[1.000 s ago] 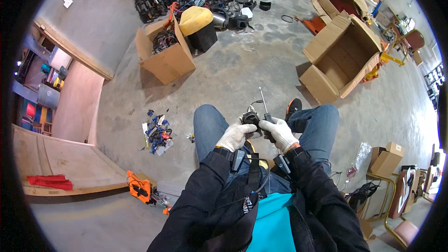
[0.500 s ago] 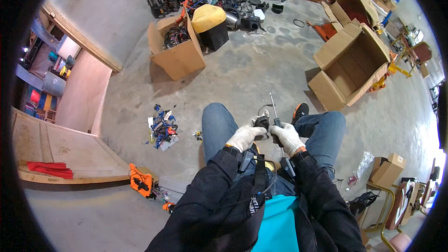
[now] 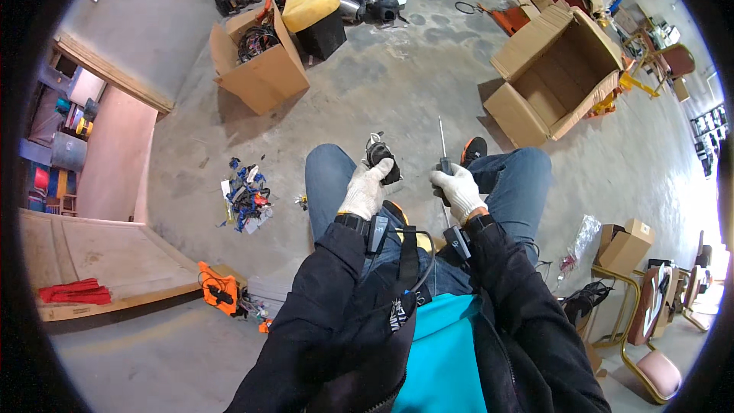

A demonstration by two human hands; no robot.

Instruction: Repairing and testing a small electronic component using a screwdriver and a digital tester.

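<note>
White knit gloves cover both of my hands. My left hand (image 3: 367,187), over my left knee, is wrapped round a small black part (image 3: 380,156) with a pale metal piece or wire at its top; its exact kind I cannot make out. Over the gap between my legs, my right hand (image 3: 461,191) grips a screwdriver (image 3: 445,164) by its dark handle. Its thin metal shaft points up and away from me, apart from the black part. Another thin rod shows below the right hand, partly hidden.
A pile of small blue and black scraps (image 3: 249,195) lies on the floor at left. Beyond stand a carton of cables (image 3: 264,80), a black bin with a yellow top (image 3: 312,11) and an open carton (image 3: 520,115). An orange tool (image 3: 219,291) lies at lower left, chairs (image 3: 642,336) at right.
My hands have moved apart: the left one went left and up with the black part, and the screwdriver no longer sits beside it. The whole view has shifted a little.
</note>
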